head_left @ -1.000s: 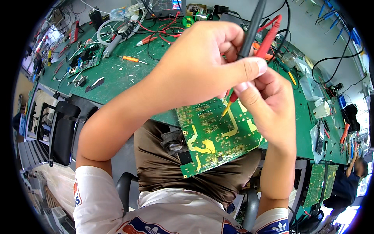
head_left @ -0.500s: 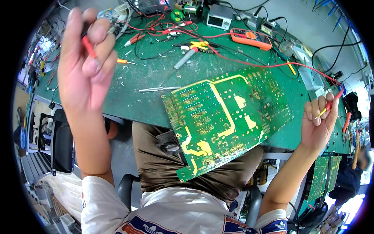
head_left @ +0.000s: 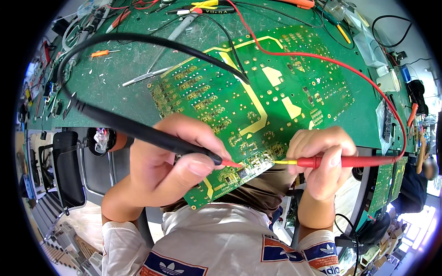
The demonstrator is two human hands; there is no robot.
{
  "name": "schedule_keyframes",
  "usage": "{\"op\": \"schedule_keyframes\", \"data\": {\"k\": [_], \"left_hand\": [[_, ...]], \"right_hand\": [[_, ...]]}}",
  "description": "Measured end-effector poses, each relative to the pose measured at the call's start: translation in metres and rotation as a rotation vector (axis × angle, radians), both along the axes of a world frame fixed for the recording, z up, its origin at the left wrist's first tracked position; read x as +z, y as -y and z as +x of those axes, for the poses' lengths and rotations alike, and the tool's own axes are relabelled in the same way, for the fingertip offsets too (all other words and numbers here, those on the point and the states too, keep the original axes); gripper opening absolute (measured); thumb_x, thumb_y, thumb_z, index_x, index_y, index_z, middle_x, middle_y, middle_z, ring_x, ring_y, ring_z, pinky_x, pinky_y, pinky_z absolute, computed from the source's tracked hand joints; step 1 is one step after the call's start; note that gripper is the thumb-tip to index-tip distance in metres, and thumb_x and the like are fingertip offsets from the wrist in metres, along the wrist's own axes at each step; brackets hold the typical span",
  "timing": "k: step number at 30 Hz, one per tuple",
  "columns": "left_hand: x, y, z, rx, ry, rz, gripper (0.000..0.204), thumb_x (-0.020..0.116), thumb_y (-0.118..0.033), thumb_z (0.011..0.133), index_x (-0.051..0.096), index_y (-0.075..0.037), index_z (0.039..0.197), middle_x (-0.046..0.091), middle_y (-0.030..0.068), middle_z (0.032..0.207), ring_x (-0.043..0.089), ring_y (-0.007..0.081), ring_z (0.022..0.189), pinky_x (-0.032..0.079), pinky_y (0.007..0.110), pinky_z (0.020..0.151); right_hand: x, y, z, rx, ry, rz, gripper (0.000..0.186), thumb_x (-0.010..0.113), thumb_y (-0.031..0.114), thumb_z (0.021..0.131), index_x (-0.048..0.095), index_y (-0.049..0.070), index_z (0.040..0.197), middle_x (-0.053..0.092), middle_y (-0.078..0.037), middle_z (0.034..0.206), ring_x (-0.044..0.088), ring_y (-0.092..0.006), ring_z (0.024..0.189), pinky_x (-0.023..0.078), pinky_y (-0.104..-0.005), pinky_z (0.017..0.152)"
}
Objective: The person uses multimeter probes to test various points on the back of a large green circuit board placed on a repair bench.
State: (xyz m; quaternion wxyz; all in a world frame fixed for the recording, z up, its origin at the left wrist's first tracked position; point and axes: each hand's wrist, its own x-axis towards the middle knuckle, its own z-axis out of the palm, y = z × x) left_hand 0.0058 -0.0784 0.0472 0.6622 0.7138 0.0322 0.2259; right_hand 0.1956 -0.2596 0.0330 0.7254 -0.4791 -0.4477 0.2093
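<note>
A large green circuit board [head_left: 221, 110] with bare gold tracks lies tilted across the bench edge, its near corner over my lap. My left hand [head_left: 172, 158] grips a black test probe [head_left: 147, 135] with a red tip, pointed at small parts near the board's lower edge. From the right, my right hand [head_left: 324, 158] pinches a red test probe [head_left: 359, 161] with a yellow tip, aimed at the same strip. Both tips are at or just above the board; whether they touch I cannot tell. A black lead loops over the board, and a red lead [head_left: 368, 76] curves round its right side.
On the green bench [head_left: 106, 83] lie an orange-handled screwdriver [head_left: 102, 53], a metal rod-like tool [head_left: 147, 77], a grey soldering iron-like tool [head_left: 179, 30] and yellow-handled pliers [head_left: 207, 5]. A yellow-and-black handled tool [head_left: 343, 33] lies at the far right. A chair [head_left: 69, 168] stands left.
Both hands have come down and inward from raised positions at either side, bringing the probes to the board's lower edge. The view has shifted closer to the board.
</note>
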Motion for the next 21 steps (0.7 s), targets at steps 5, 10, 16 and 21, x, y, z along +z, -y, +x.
{"op": "schedule_keyframes", "data": {"k": [5,10,16,21], "left_hand": [[-0.012,0.002,0.007,-0.029,-0.031,0.153,0.033,0.058,-0.035,0.105,0.055,-0.002,0.107,0.070,0.0141,0.086,0.072,0.0276,0.082,0.053,0.039,0.077],[-0.006,-0.003,0.012,-0.104,-0.094,0.250,0.032,0.058,-0.034,0.104,0.056,-0.003,0.104,0.071,0.0137,0.086,0.071,0.0272,0.081,0.053,0.038,0.077],[-0.008,0.003,0.017,-0.025,-0.060,0.295,0.036,0.060,-0.039,0.104,0.060,-0.003,0.100,0.074,0.0106,0.084,0.064,0.0229,0.080,0.052,0.037,0.074],[-0.009,0.005,0.017,0.003,-0.073,0.256,0.035,0.061,-0.038,0.104,0.061,-0.003,0.099,0.075,0.0108,0.084,0.060,0.0212,0.081,0.052,0.036,0.072]], "right_hand": [[0.001,0.000,-0.003,-0.048,-0.067,-0.085,0.022,0.070,0.010,0.094,0.059,0.000,0.078,0.067,-0.010,0.068,0.060,-0.0098,0.053,0.044,-0.0243,0.046],[-0.005,0.002,-0.004,0.003,0.007,-0.084,0.023,0.075,0.000,0.086,0.057,0.002,0.072,0.066,-0.009,0.066,0.062,-0.0159,0.053,0.046,-0.0279,0.047],[0.009,-0.013,0.004,0.046,0.013,-0.213,0.029,0.070,0.008,0.092,0.056,0.003,0.067,0.059,-0.006,0.059,0.055,-0.0141,0.046,0.042,-0.0290,0.043],[0.021,-0.023,0.012,0.178,0.236,-0.415,0.026,0.058,0.008,0.095,0.050,0.000,0.072,0.059,-0.012,0.058,0.055,-0.0166,0.045,0.046,-0.0299,0.042]]}}
